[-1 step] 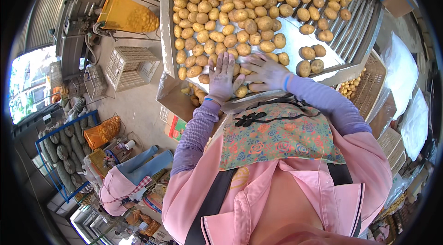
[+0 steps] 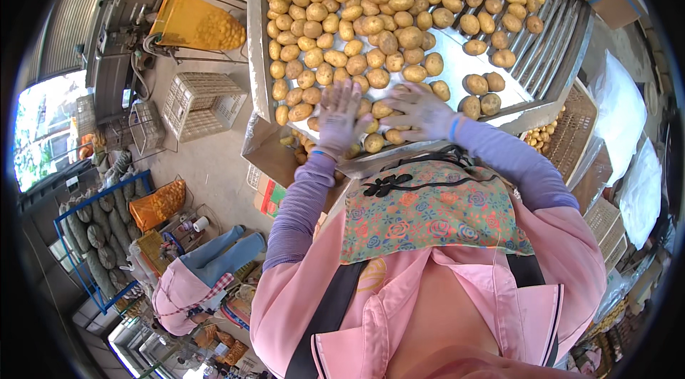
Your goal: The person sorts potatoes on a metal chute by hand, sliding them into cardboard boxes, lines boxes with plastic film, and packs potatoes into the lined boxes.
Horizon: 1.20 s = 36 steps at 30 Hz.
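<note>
Many potatoes cover a pale sorting table in front of me. My left hand, in a thin whitish glove, lies over the potatoes by the near edge, its fingers stretched forward and slightly apart. To its right, my right hand, gloved too, reaches inward with fingers spread over other potatoes. Neither hand is closed around a potato. A few potatoes sit between and below the hands, along the near rim.
Metal rollers carry potatoes at the table's right end. A cardboard box stands under the near left corner; a brown crate is at right. Left on the floor are a beige crate and yellow net sack. A bent-over person works lower left.
My left hand has shifted slightly left and toward me. My right hand has moved slightly right. Something purplish now shows at the top edge among the far potatoes.
</note>
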{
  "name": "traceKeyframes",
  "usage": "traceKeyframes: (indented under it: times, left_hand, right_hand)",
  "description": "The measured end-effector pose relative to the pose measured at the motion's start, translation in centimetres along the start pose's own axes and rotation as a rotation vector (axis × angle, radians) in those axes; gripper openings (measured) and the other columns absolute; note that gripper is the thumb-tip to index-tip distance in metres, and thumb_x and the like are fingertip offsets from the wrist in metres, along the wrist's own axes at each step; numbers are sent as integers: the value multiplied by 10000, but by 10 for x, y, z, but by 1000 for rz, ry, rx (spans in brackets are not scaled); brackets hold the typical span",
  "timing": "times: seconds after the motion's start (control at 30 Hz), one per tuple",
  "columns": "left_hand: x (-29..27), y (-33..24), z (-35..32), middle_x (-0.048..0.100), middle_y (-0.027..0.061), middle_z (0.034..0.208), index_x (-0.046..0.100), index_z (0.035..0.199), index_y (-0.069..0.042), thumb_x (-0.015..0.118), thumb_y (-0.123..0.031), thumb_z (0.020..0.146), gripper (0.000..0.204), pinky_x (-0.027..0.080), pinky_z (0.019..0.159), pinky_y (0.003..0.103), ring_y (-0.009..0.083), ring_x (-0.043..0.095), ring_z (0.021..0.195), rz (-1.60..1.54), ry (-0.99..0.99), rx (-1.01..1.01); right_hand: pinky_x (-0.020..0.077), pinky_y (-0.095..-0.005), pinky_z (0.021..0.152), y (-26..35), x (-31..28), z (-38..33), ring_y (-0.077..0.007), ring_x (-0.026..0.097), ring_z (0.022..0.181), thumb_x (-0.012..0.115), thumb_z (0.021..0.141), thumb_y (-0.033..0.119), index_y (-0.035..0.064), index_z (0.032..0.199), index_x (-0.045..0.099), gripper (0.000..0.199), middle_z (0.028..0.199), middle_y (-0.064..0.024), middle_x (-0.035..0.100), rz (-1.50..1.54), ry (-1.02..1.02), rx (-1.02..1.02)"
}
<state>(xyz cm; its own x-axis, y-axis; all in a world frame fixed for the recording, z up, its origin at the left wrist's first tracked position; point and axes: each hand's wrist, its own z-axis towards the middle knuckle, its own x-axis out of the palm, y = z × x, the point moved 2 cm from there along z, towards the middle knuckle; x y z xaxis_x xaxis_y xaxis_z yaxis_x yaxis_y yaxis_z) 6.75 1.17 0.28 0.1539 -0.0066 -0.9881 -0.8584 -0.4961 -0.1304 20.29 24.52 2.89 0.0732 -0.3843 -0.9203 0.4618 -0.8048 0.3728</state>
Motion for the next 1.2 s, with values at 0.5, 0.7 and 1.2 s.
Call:
traceKeyframes:
  times: [0.5,0.7,1.2]
  left_hand:
    - [-21,-92,98,326,266,1622,390,1580,-139,568,-495,972,726,116,1237,628,499,239,1516,-143,34,-69]
    - [-37,-51,-19,422,145,1595,495,1514,-185,594,-417,976,594,136,1232,591,419,305,1506,-153,-192,124]
    - [-20,-1,2,299,266,1635,334,1609,-185,532,-501,1006,709,86,1267,564,449,262,1522,-14,-169,-425]
  right_hand:
    - [177,-608,1234,-141,-48,-20,-428,325,1487,542,989,462,323,1464,561,496,1600,-131,410,-451,-195,588]
    - [150,-620,1243,-43,-34,-39,-425,259,1529,644,897,524,314,1498,523,648,1617,-130,381,-218,-97,380]
    - [137,-572,1268,52,50,76,-369,292,1527,610,926,487,311,1396,607,501,1596,-137,399,-41,157,64]
